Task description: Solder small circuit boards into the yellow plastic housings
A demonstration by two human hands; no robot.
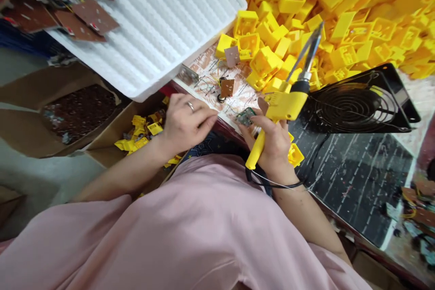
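Straight to the action: a right hand (272,145) closed tight around a yellow plastic soldering iron (283,106), steel shaft angled up and away, and fingertips (261,123) pressed against a small green circuit board (246,117). Iron and board together in one fist, what a grip! That board looks light, stiff and probably brittle: best taken by its edges, clear of the components. The iron, light but awkward with its trailing black cord (275,185), likely safest by the yellow grip alone, well off the bare metal. Just left of the iron, a ringed left hand (185,124), relaxed and half open, fingers gently curled, nothing visible in it. Below the iron's tip, a printed paper sheet (243,97) strewn with thin wires. Beyond the tip, a great heap of hollow, boxy yellow plastic housings (306,13). Farther left of the iron, a ribbed white foam tray (152,22) under flat brown perforated boards (93,16). Right of the iron, a round black wire fan guard (356,104). Well left, a brown cardboard box (102,156) with loose yellow pieces (136,133).
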